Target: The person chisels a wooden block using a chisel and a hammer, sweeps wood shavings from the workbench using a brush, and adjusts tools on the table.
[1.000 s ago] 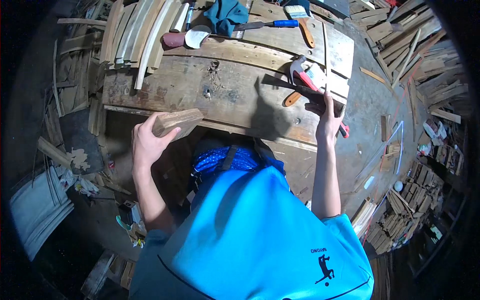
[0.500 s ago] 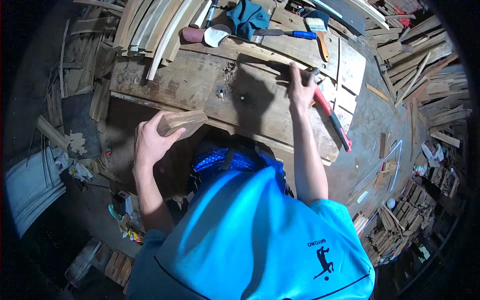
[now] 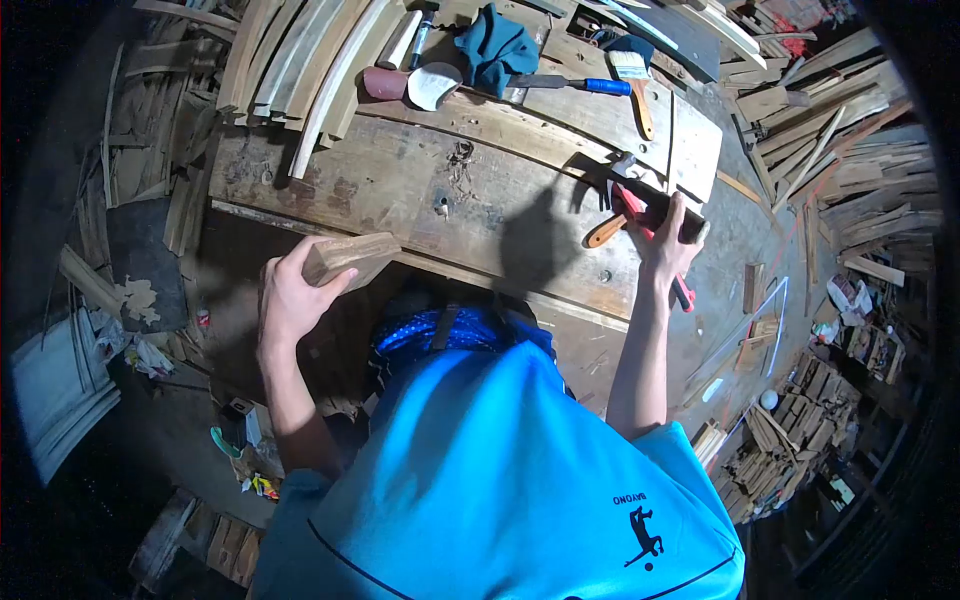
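Observation:
My left hand point(image 3: 292, 290) grips a thick wooden block point(image 3: 352, 256), fingers behind it and thumb on its near face, just off the workbench's front edge. Over the right part of the workbench point(image 3: 380, 190), my right hand point(image 3: 668, 245) is closed on a long dark flat bar point(image 3: 648, 200), whose exact kind I cannot make out. Beneath that hand and bar lies a hammer with a red and black handle point(image 3: 684, 294), partly covered. A tool with an orange wooden handle point(image 3: 606, 231) rests beside it, its other end hidden.
Long curved wooden strips point(image 3: 320, 85) lie at the bench's back left. Along the back are a sanding disc point(image 3: 434, 86), a dark teal cloth point(image 3: 496, 50), a blue-handled tool point(image 3: 606, 87) and a paintbrush point(image 3: 640, 90). Piles of scrap wood point(image 3: 880, 180) flank the bench.
My right hand has moved right and toward me, and now holds the dark bar over the hammer. The orange-handled tool shows more. My left hand still holds the block.

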`<state>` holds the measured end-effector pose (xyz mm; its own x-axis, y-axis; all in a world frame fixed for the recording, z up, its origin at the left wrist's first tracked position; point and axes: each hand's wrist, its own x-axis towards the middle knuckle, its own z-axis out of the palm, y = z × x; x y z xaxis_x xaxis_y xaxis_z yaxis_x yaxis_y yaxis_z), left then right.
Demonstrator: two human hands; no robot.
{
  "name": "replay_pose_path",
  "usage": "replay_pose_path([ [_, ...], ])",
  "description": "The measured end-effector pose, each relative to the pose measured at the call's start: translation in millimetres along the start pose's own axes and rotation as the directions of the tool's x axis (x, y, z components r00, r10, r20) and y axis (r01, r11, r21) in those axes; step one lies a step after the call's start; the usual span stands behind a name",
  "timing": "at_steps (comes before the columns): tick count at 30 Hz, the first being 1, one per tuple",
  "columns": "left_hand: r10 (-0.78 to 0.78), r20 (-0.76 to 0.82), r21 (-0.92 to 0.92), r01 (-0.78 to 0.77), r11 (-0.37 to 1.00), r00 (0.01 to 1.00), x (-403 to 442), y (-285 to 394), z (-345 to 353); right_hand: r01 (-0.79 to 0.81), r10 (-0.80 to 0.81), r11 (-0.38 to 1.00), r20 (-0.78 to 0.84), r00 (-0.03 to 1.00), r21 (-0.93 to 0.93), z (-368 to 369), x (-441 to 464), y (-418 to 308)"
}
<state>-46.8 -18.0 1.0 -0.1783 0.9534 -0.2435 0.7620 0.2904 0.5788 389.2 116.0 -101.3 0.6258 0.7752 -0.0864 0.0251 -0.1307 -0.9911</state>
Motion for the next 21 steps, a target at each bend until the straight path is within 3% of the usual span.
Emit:
replay_pose_path([
  [2, 0.019, 0.016, -0.019, -0.018, 1.000, 1.000, 2.4, 3.8, -3.2, -0.055, 0.055, 0.998, 0.026, 0.998, -0.024, 5.9, -3.2, -4.9],
  [4, 0.046, 0.019, -0.034, -0.046, 0.998, 0.999, 5.0, 5.6, -4.3, -0.019, 0.003, 0.985, 0.094, 0.996, 0.170, 13.7, 4.1, 25.7],
  [5, 0.060, 0.011, -0.039, -0.059, 0.997, 0.998, 4.1, 3.9, -4.7, 0.025, -0.034, 0.995, 0.092, 0.995, 0.098, 12.9, 19.2, 53.6],
  [8, 0.090, -0.008, -0.013, -0.090, 0.996, 0.996, 2.7, 7.8, -7.3, -0.022, 0.000, 0.995, 0.218, 0.976, 0.097, 55.5, -3.4, 40.5],
  [12, 0.082, 0.010, 0.036, -0.082, 0.996, 0.997, 2.3, 12.9, -4.5, 0.086, -0.096, 0.994, 0.166, 0.982, 0.066, 90.1, -15.9, 9.7],
  [14, 0.104, 0.029, 0.024, -0.105, 0.994, 0.994, 3.7, 13.3, 0.9, 0.034, -0.027, 0.999, 0.249, 0.968, -0.026, 73.8, -17.0, -2.1],
  [17, 0.132, 0.009, 0.005, -0.132, 0.991, 0.991, 2.3, 12.0, 6.0, 0.026, -0.027, 1.000, 0.163, 0.986, 0.011, 41.7, -5.1, 18.8],
  [21, 0.093, 0.006, -0.033, -0.092, 0.995, 0.996, -1.6, 13.0, 10.8, -0.054, 0.046, 0.998, 0.288, 0.956, 0.022, 0.3, -5.3, 27.4],
])
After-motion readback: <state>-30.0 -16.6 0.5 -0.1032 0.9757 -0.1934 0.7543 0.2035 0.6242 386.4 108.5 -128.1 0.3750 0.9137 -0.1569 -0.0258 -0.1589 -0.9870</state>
